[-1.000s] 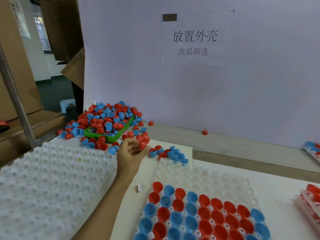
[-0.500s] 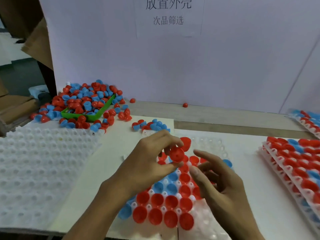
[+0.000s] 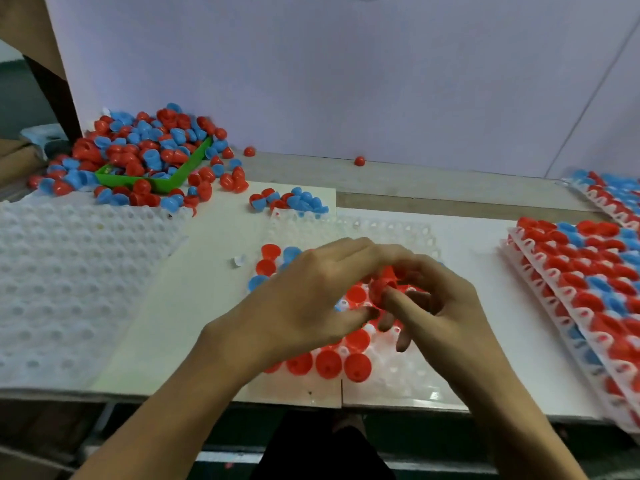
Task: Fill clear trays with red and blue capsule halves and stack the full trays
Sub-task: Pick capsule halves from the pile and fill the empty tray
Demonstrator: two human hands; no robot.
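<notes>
Both hands met over clear tray [image 3: 388, 225]; left hand [image 3: 308, 296] and right hand [image 3: 436, 303] fingers pinched red capsule halves [image 3: 382, 284].

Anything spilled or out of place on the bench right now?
Yes. The green bin at the back left is overfilled: capsule halves lie spilled around it. Two red strays sit alone by the back wall. A small white scrap lies beside the tray being filled.

You work in dim, even light with soft shadows, the capsule pile [image 3: 145, 154] at ten o'clock smeared by motion blur, and straight edges bowing toward three o'clock.
</notes>
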